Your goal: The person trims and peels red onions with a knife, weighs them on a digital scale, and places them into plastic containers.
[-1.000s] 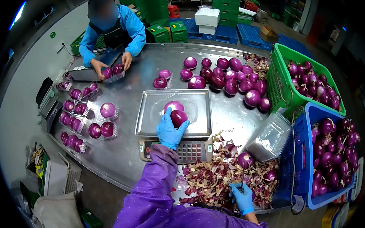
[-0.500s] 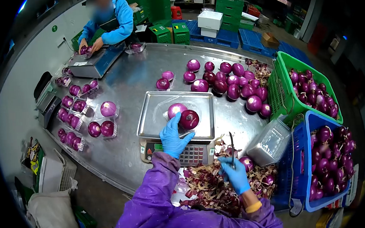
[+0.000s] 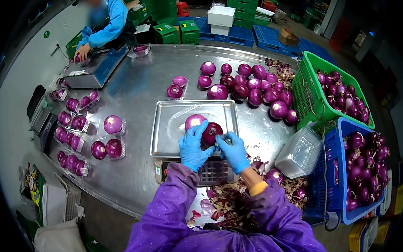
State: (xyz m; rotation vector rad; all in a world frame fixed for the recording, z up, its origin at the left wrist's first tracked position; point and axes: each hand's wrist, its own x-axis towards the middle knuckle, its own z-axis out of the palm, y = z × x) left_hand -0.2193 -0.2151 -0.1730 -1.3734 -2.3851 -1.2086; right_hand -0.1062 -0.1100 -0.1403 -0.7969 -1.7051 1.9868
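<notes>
My left hand (image 3: 193, 147), in a blue glove, grips a dark red onion (image 3: 212, 132) from its left side on the metal weighing tray (image 3: 170, 141). My right hand (image 3: 233, 152), gloved too, is closed at the onion's lower right. A small grey bit of the knife (image 3: 227, 141) shows among its fingers; the blade is mostly hidden. Just behind the left fingertips sits a paler peeled onion (image 3: 195, 122) in a clear plastic tray. Below the weighing tray, my forearms partly cover the scale's keypad (image 3: 213, 173).
Loose onions (image 3: 254, 83) lie behind right. Onion skins (image 3: 234, 202) cover the near table. A stack of clear trays (image 3: 300, 152) stands beside a blue crate (image 3: 327, 183) and green crate (image 3: 308, 91). Packed onions (image 3: 77, 166) sit left. A co-worker (image 3: 105, 25) handles a pack.
My right hand has moved up and left from above the skins to the dark onion, bringing the knife. My left hand stays at the onion. The view has shifted slightly.
</notes>
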